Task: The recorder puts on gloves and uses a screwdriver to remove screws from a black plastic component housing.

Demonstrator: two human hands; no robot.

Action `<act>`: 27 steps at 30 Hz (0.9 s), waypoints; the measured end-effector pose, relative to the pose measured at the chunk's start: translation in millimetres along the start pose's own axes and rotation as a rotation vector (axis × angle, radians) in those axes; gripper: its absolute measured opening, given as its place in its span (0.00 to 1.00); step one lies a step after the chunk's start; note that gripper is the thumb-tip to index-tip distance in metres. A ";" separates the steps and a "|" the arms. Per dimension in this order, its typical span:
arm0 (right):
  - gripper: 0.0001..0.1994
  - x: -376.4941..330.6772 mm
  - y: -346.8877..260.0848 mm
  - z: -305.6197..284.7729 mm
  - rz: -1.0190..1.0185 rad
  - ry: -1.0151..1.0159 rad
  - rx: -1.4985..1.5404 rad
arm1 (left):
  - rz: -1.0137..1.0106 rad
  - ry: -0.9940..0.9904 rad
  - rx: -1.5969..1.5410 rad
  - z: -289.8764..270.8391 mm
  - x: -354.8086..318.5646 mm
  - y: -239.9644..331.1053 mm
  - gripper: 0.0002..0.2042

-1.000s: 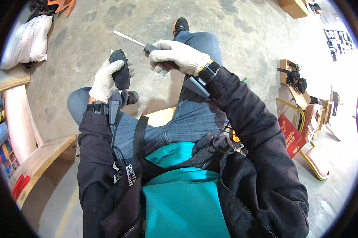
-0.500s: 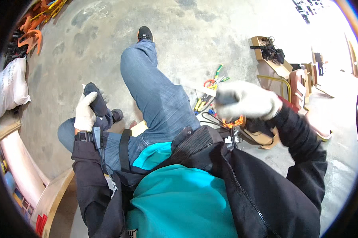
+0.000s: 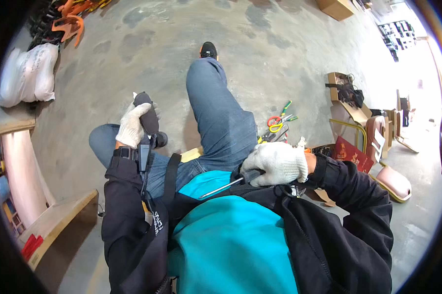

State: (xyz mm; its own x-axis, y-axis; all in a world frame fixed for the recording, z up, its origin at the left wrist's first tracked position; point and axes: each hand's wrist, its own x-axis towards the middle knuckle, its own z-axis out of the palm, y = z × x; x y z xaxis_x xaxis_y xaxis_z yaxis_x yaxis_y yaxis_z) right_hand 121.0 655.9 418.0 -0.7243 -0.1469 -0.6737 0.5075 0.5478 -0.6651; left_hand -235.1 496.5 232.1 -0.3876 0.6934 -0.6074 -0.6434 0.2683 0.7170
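Where the screwdriver (image 3: 226, 186) is: centre, pointing lower left
Right grip (image 3: 277, 164): closed around its handle (image 3: 252, 176)
Left grip (image 3: 132, 125): clasping dark oblong object (image 3: 148, 112), centre-left
Handling: both likely light; screwdriver probably stiff, take by handle

Open floor (image 3: 147, 54) stretches far beyond both hands, and a gap lies between the left hand (image 3: 134, 122), with its dark oblong object (image 3: 149, 117), and the bent right leg (image 3: 216, 103). That leg blocks a low, straight pass from the left hand to the hand tools (image 3: 278, 122) on the right. The right hand (image 3: 277, 164) has the lap to its left, where the screwdriver (image 3: 221, 189) juts across. Farther right, a red box (image 3: 351, 154) and chair (image 3: 396, 183) obstruct; near left, a wooden board (image 3: 66, 218) does.
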 end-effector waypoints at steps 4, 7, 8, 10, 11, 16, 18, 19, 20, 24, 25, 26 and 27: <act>0.11 6.0 14.4 14.4 -0.144 0.093 -0.096 | -0.030 0.016 -0.046 8.6 -1.0 -1.2 0.16; 0.09 -0.2 20.0 16.7 -0.195 0.106 -0.088 | -0.022 0.013 -0.067 8.0 -2.5 -3.1 0.16; 0.09 -4.5 21.6 17.5 -0.206 0.124 -0.103 | -0.037 0.013 -0.089 8.3 -2.0 -2.6 0.16; 0.09 -11.0 22.0 16.2 -0.137 0.069 -0.087 | -0.042 0.018 -0.115 7.2 -5.1 -0.2 0.15; 0.09 -16.4 25.0 19.0 -0.115 0.092 -0.114 | -0.046 0.031 -0.130 10.1 -4.1 -1.2 0.15; 0.08 -42.7 49.2 43.5 0.027 0.116 -0.072 | -0.040 0.031 -0.168 10.5 -6.1 -1.2 0.16; 0.09 -51.5 54.0 53.8 0.072 0.140 -0.032 | -0.041 0.050 -0.170 11.0 -5.5 -1.5 0.16; 0.10 -52.1 52.3 54.9 0.103 0.157 0.003 | -0.039 0.050 -0.175 10.3 -4.1 -2.0 0.16; 0.11 -51.7 51.4 54.2 0.136 0.175 0.039 | -0.037 0.048 -0.178 10.3 -2.2 -2.6 0.16; 0.13 -34.0 51.5 23.2 0.122 0.085 -0.014 | -0.054 0.042 -0.169 9.9 0.0 -3.3 0.17; 0.13 -32.9 47.8 13.2 0.130 0.073 0.032 | -0.057 0.029 -0.184 9.8 -2.1 -3.5 0.17; 0.14 -30.1 46.4 3.6 0.128 0.063 0.076 | -0.054 0.022 -0.194 9.1 -3.4 -2.1 0.17; 0.15 -27.7 42.5 -8.8 0.120 0.106 0.077 | -0.058 0.010 -0.234 6.7 -1.4 -3.5 0.17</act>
State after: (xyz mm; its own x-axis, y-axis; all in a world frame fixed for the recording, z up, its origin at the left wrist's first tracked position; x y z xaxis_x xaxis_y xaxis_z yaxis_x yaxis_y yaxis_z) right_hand 158.5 690.5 411.3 -0.6991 0.0054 -0.7150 0.6249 0.4906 -0.6073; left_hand -227.9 499.0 232.7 -0.3517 0.6741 -0.6495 -0.7996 0.1444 0.5829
